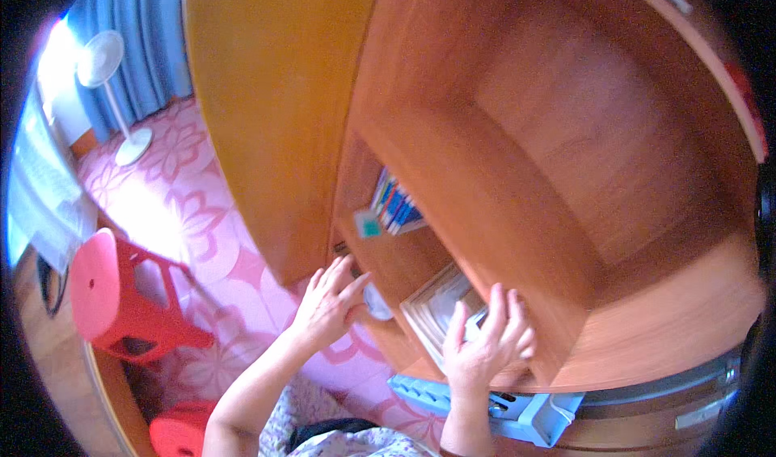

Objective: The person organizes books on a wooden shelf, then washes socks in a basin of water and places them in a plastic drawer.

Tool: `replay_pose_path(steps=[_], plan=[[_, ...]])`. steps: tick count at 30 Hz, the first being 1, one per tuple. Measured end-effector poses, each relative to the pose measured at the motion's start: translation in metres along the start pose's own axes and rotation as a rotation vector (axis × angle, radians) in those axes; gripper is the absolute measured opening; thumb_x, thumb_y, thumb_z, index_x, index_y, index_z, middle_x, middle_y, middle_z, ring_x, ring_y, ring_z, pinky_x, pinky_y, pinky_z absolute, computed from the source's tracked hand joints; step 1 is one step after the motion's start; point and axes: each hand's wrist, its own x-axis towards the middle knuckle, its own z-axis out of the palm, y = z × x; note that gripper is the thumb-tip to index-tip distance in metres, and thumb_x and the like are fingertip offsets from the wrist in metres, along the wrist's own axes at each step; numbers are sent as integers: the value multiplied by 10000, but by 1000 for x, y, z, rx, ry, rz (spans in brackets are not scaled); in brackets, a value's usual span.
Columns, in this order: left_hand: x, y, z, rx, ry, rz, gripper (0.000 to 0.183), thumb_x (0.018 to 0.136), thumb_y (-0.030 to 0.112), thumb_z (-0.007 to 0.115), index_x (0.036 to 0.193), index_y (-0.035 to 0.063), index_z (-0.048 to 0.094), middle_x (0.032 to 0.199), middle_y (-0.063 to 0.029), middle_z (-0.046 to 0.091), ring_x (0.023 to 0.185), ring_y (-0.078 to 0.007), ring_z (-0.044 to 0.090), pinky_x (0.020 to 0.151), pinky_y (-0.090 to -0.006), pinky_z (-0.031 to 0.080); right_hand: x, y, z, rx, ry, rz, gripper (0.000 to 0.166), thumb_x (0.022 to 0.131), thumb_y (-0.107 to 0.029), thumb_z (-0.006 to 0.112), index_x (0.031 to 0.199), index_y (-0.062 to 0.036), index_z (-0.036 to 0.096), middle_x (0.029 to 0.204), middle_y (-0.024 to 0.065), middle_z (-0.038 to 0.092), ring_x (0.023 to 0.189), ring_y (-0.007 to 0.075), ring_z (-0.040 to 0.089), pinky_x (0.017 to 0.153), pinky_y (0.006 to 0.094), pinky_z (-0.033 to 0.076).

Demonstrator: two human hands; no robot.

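Observation:
An open wooden cabinet (503, 214) stands before me, its broad door (279, 111) swung out to the left. My left hand (330, 305) is at the lower shelves, fingers spread, close to a white round thing (377, 300) that I cannot make out. Above it, several books (397, 205) lean in a compartment, and a small white-and-green card (368, 224) is at the shelf's front edge. My right hand (490, 339) is at a stack of books or papers (424, 329), thumb and fingers apart; whether it touches the stack or the board above is unclear.
A light-blue plastic basket (536, 417) stands against the cabinet's right end. To the left are a red plastic stool (121, 296), a second red stool (182, 430) and a white pedestal fan (115, 93) by a blue curtain (130, 38). The pink floor (242, 287) has flower patterns.

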Motion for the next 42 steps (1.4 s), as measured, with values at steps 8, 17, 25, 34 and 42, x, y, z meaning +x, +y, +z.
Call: replay_pose_path(steps=[8, 17, 25, 34, 42], plan=[[-153, -82, -4, 13, -103, -557, 368, 761, 203, 627, 1105, 87, 567, 1248, -246, 410, 1138, -393, 414, 942, -438, 357, 4, -40, -1, -98, 30, -101, 434, 815, -369, 565, 1144, -87, 541, 1139, 100, 504, 1042, 277, 449, 861, 402, 277], [-191, -103, -8, -139, -154, -719, 398, 734, 153, 626, 1115, 99, 529, 1234, -253, 404, 1140, -390, 405, 949, -438, 345, 2, -40, 29, -159, 38, -92, 445, 792, -315, 617, 1154, -73, 528, 1142, 100, 518, 1035, 272, 469, 846, 387, 302], [-93, -109, 64, 3, -326, -326, 373, 797, 229, 572, 1149, 115, 519, 1156, -176, 494, 1051, -325, 487, 915, -417, 366, -91, -80, 185, 889, -531, -108, 328, 794, -206, 605, 1073, -39, 565, 1093, 213, 511, 1033, 349, 485, 891, 419, 397], [-130, -114, 177, 189, -861, -213, 351, 794, 271, 562, 1101, 107, 513, 991, -112, 536, 932, -252, 544, 810, -406, 402, -59, -123, 375, 590, -484, 87, 590, 689, -427, 683, 1037, 35, 567, 970, 230, 595, 935, 367, 559, 817, 414, 433], [-112, -131, 170, 61, -712, -147, 411, 775, 295, 590, 1129, 109, 496, 951, -94, 550, 902, -238, 554, 775, -366, 416, -59, -109, 394, 598, -521, 138, 482, 649, -349, 701, 957, 13, 616, 920, 216, 619, 879, 360, 592, 787, 403, 459]])
